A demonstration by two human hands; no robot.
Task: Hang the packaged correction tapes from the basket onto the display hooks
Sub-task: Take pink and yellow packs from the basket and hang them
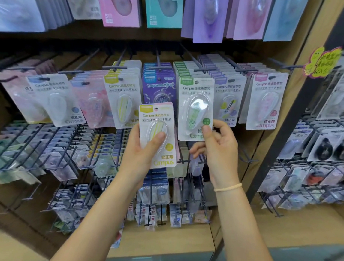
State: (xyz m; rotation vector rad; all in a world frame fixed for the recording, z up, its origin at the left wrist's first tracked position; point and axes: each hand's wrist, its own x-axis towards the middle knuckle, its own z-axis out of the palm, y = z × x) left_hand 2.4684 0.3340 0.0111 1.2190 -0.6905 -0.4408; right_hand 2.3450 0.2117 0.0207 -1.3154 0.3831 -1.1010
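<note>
Wooden shelving [280, 122] with rows of dark wire display hooks [191, 58] fills the view in front of me, every hook loaded with carded correction tapes.

My yellow correction tape pack [157, 135] stands upright in my left hand [141, 154], raised in front of the middle row. My fingers wrap behind the card and my thumb presses across the clear blister on its front, so the hand is clamped on the pack. That forearm reaches up from the lower left.

Just to the right, my right hand [217, 149] is lifted to the same height, with the thumb and forefinger pinching the lower right corner of the green correction tape pack [195, 109], which hangs at the front of its hook. The other fingers curl loosely below. A pale hair tie [227, 188] circles that wrist.

The two hands are close together but not touching. The yellow pack sits just left of the green one, overlapping the purple packs [159, 85] behind it. A matching yellow pack on the hook [121, 101] hangs just up and left of the one I hold.
</note>
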